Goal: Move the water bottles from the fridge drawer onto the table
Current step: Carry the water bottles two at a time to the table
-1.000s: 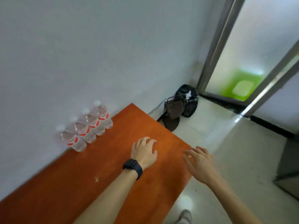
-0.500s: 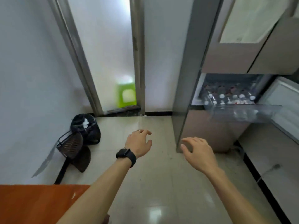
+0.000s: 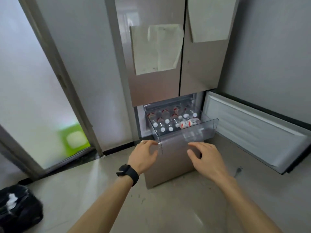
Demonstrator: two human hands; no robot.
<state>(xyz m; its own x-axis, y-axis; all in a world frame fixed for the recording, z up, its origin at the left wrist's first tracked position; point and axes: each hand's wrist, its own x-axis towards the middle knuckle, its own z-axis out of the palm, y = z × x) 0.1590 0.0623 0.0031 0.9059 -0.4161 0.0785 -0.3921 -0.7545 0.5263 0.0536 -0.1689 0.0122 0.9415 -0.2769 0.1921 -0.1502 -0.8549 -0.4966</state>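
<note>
Head view, and both hands are out in front of the fridge drawer (image 3: 198, 132), a clear plastic bin pulled out from the lower compartment. The left hand (image 3: 144, 156) is spread open, fingers loosely curled, holding nothing, its fingertips right at the drawer's near-left corner; whether they touch the plastic I cannot tell. A black watch (image 3: 128, 173) wraps that wrist, a ring shows on one finger. The right hand (image 3: 206, 158) is open too, palm down, empty, just below the drawer's front wall toward the middle. The water bottles (image 3: 166, 122) stand packed inside the drawer, white caps up, red-and-white labels, one lying on its side near the front-right. They sit beyond and above both hands, behind the transparent front wall. To the right the compartment door (image 3: 255, 132) swings wide, its ribbed white liner showing. Open pale floor lies beneath the arms. Brushed metal fridge doors above carry paper sheets (image 3: 156, 47). A black bag (image 3: 18, 207) slumps at lower left.
</note>
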